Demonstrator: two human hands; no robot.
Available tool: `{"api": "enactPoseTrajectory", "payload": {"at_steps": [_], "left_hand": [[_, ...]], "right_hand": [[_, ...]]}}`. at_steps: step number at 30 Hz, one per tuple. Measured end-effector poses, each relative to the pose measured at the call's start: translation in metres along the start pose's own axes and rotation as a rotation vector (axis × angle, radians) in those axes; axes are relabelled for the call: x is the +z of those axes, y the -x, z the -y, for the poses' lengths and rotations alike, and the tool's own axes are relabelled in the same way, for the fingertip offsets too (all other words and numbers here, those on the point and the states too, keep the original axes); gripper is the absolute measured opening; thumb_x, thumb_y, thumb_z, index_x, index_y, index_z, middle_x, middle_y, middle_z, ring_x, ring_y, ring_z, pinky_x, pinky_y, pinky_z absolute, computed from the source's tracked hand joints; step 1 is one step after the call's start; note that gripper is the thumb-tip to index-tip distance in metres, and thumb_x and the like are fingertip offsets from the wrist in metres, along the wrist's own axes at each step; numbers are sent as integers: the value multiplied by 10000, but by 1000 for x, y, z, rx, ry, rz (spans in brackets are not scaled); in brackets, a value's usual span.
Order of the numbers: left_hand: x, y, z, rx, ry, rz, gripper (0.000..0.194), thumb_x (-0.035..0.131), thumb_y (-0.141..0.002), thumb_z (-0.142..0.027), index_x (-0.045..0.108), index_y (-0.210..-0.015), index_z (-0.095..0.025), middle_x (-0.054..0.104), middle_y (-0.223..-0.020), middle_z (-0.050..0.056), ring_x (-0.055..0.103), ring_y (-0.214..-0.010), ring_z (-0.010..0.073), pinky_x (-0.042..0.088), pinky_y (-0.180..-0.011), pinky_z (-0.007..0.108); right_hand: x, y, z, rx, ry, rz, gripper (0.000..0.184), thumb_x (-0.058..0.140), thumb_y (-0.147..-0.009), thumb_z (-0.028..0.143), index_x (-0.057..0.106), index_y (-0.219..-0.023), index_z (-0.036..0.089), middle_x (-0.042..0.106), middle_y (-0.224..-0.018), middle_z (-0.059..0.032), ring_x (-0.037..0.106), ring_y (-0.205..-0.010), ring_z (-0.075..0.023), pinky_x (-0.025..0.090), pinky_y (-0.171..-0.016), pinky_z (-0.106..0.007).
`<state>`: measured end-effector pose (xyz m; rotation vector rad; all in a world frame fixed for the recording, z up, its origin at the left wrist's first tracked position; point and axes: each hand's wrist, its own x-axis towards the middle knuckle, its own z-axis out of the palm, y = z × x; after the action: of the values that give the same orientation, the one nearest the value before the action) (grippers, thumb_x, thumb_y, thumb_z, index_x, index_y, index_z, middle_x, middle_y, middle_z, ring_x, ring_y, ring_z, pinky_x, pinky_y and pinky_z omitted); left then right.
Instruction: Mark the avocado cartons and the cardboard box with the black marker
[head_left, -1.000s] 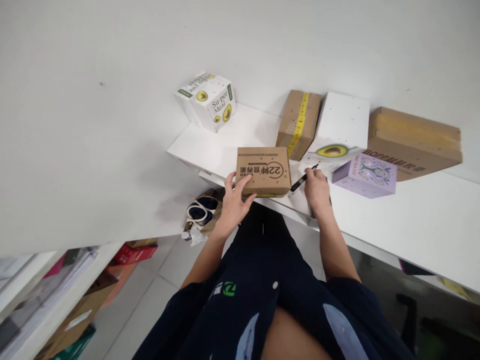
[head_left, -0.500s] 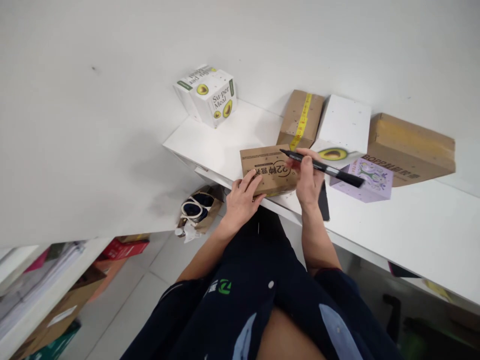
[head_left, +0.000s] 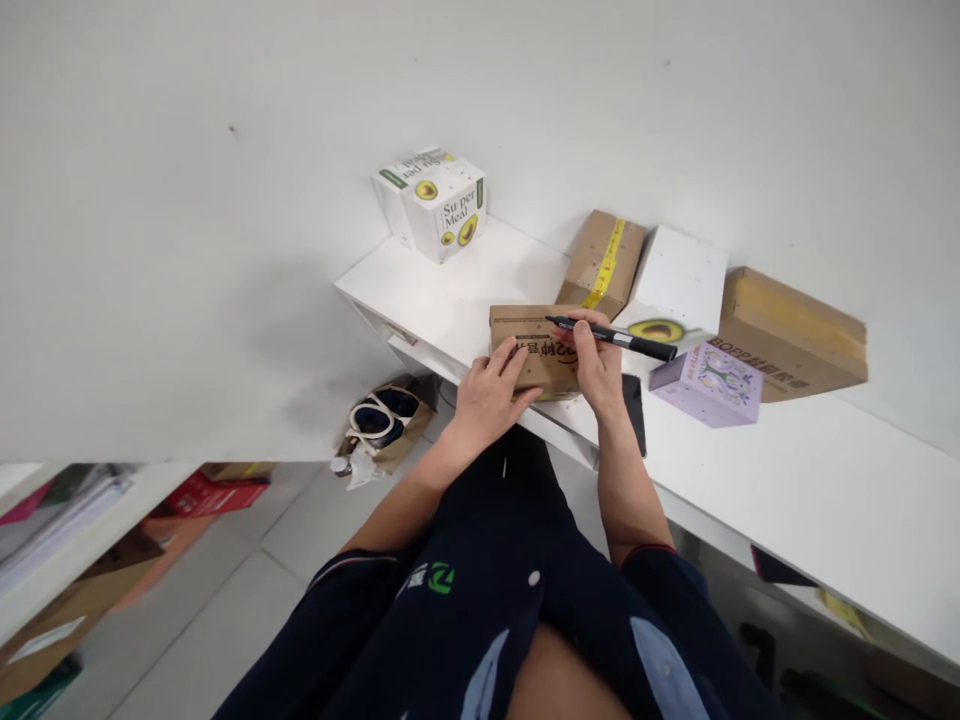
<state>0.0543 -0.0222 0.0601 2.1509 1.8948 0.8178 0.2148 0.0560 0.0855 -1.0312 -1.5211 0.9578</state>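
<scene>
A brown cardboard box (head_left: pixel 541 374) with dark printed lettering lies on the white desk (head_left: pixel 442 300), close to its front edge. My left hand (head_left: pixel 489 388) grips the near left part of this box, fingers over the printed face and thumb along the near edge. A black marker (head_left: pixel 611 336) is pinched in my right hand (head_left: pixel 598 372), its narrow tip pointing left over the box. Whether the tip touches the cardboard I cannot tell. Partly hidden by my right wrist is a flat black object (head_left: pixel 634 415) on the desk.
A white avocado-print box (head_left: pixel 442 208) stands at the desk's left end. Along the wall are a yellow-taped brown box (head_left: pixel 596 258), a white box (head_left: pixel 679 285) and a long brown box (head_left: pixel 795 335), with a purple box (head_left: pixel 709 385) in front. A bag (head_left: pixel 390 425) sits on the floor.
My right hand and the marker have moved left and lower over the cardboard box. My left hand's fingers lie straighter on the box. The whole view has shifted slightly.
</scene>
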Motion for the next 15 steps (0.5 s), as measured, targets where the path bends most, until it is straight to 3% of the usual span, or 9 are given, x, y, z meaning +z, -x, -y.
{"api": "enactPoseTrajectory", "payload": {"at_steps": [5,9,15], "left_hand": [[-2,3,-8,63,-90,-9,588,671,-907,-468,606,-1407,-165,567,-1505,163,655,-1086,365,545,-938,486],[9,8,-11,139,-63,-75,517,618,-947,-456,624,-1378,-170,617,-1443,160,671,-1052,326,549,-950,472],[19,13,-7,189,-63,-195,503,617,-957,-430,612,-1385,-166,620,-1433,163,657,-1100,304,548,-977,442]], "right_hand": [[18,-3,9,-36,57,67,324,545,-947,560,565,-1069,260,691,-1037,-43,722,-921,-184,624,-831,-353],[26,-3,3,16,18,104,243,599,-914,485,566,-1005,261,659,-860,9,662,-748,-152,587,-719,-303],[26,-2,3,61,19,75,267,618,-893,508,590,-870,243,635,-749,19,627,-677,-151,541,-649,-286]]}}
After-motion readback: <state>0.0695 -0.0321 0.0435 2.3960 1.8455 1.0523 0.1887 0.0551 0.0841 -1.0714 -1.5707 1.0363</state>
